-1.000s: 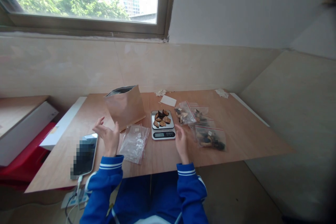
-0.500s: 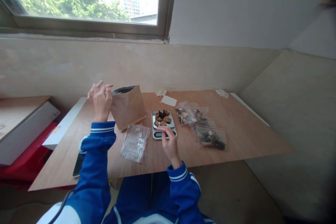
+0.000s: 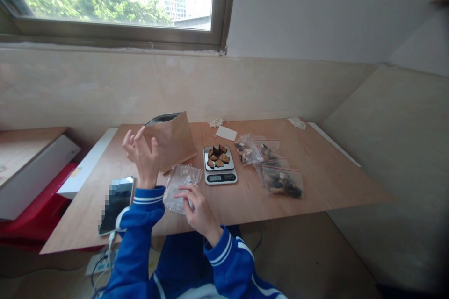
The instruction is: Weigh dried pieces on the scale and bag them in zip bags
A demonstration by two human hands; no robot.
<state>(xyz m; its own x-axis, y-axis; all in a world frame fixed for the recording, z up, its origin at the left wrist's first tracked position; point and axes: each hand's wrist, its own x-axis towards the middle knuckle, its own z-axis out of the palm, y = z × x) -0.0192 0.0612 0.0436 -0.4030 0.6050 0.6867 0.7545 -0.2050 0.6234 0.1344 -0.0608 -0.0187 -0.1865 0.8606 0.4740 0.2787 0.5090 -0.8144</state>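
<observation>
I'm watching from far off through the head camera, and here's the picture: a digital scale [image 3: 229, 178] sits mid-table, and on its plate lies a loose cluster of brown, dark-edged dried pieces [image 3: 225, 159]. The readout is too small for me to make out.

My left hand [image 3: 144, 161] is up in front of the near left side of the brown paper bag [image 3: 177, 142], fingers well spread, thumb standing off, nothing in the grasp that I can see. Whether any fingertip brushes the paper, I can't tell. The bag stands with its mouth gaping, its contents out of my sight.

My right hand [image 3: 199, 208] is over the right part of the flat clear bags [image 3: 175, 182], fingers loosely curved and apart, gripping nothing visible; contact with the plastic, again, I can't call.

So where do we stand? Over on the right, several filled bags [image 3: 282, 182] overlap on the table [image 3: 326, 184], and I'd count those portions as done. The pieces on the plate are out and unbagged, so that portion looks unfinished to me. The clear bags look flat and unfilled, so bagging seems left to do; how many rounds, I can't judge.
</observation>
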